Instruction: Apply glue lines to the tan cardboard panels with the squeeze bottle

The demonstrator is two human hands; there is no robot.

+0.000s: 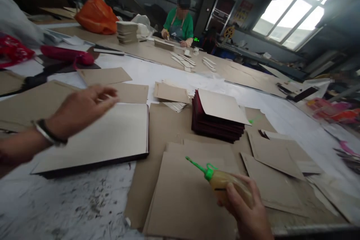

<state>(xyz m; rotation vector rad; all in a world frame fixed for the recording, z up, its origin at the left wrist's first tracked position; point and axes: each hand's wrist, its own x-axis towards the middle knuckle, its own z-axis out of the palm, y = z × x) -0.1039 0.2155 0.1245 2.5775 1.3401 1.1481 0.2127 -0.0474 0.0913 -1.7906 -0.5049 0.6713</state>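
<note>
My right hand (247, 210) grips a glue bottle (222, 182) with a green nozzle, held over a brown cardboard sheet (180, 198) at the near edge. My left hand (84, 107) hovers with fingers stretched out over a large grey board with a dark edge (112, 138); it holds nothing and is a little blurred. A black band sits on that wrist. A stack of dark red covers (216, 123) topped by a brown card lies in the middle.
Loose cardboard sheets (272, 153) lie to the right and beyond the large board. A person in green (180, 22) works at the far end. An orange bag (95, 15), a card stack (127, 32) and a red roll (67, 55) lie at the back left.
</note>
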